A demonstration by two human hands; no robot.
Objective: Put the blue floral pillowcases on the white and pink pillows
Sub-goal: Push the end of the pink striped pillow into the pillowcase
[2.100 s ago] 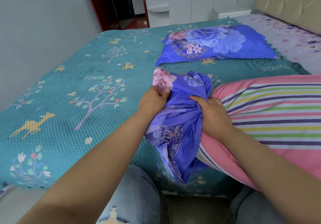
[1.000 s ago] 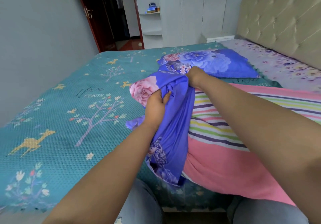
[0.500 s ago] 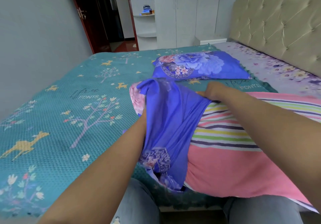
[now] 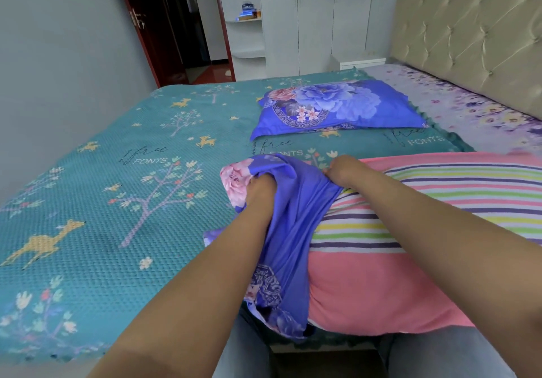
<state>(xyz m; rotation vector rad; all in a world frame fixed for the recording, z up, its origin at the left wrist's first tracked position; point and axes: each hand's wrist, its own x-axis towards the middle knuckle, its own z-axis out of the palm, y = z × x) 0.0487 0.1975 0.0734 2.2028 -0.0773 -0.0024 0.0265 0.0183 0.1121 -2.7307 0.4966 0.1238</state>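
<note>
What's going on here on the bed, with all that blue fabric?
A person is dressing a pillow. Both hands grip a blue floral pillowcase, the left hand bunching its near side and the right hand holding its far edge, stretched over one end of a pink striped pillow. Only that end is covered so far. Farther back on the teal bedspread lies another pillow already in a matching case.

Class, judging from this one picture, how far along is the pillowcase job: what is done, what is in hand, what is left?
Done: one covered pillow lies on the teal bedspread. In hand: the left hand and right hand grip the blue floral pillowcase, bunched over one end of the striped pink pillow. Left: pulling the case along the rest, which is bare.
</note>
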